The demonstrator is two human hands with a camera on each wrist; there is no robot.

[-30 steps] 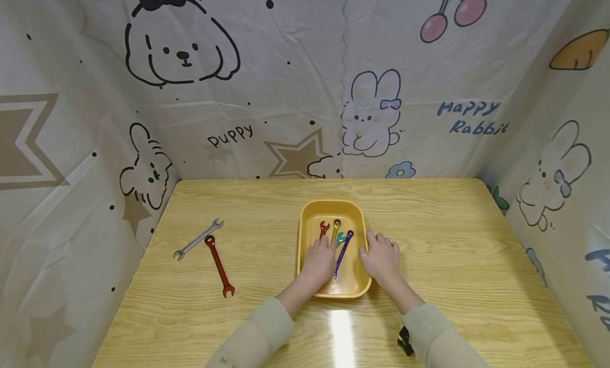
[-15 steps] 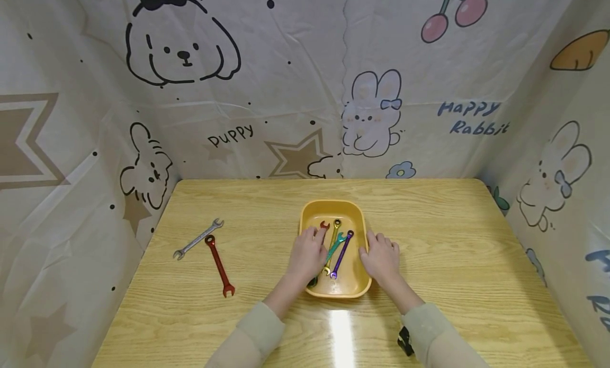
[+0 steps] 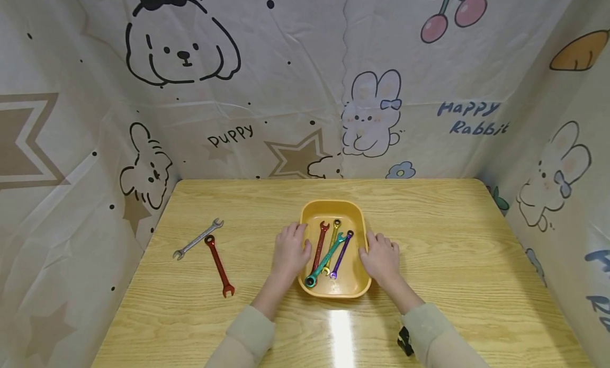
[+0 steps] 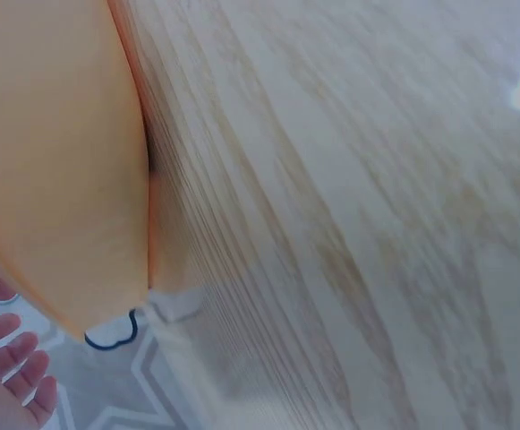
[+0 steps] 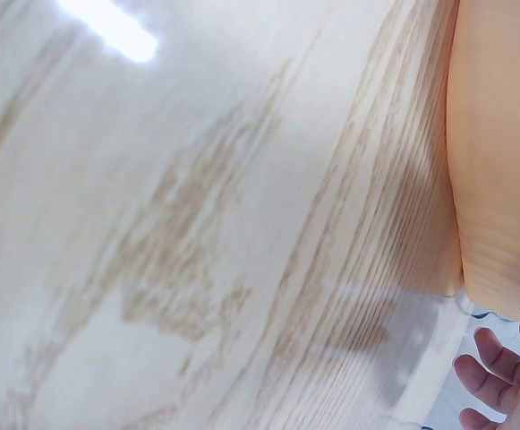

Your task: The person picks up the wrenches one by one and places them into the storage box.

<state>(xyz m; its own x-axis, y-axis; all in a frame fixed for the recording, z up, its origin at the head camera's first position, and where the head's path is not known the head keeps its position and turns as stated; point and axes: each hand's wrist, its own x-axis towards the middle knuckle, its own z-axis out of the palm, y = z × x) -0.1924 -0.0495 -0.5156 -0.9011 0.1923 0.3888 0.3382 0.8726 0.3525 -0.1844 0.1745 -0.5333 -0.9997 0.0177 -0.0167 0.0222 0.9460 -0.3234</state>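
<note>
The orange tray (image 3: 357,275) sits just below the middle of the head view, on the table (image 3: 438,220). The left hand (image 3: 289,252) is at its left edge and the right hand (image 3: 381,256) at its right; both hands' fingers are loosely bent, but I cannot tell whether either clamps the rim. Inside, a green wrench (image 3: 328,261) crosses a red wrench (image 3: 321,245) and a yellow wrench (image 3: 334,236), beside a purple wrench (image 3: 341,256). A silver wrench (image 3: 197,240) lies at centre left.

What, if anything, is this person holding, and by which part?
Not the wrenches. The left hand and right hand are at opposite side rims of the yellow tray; whether they grip it can't be told.
</note>
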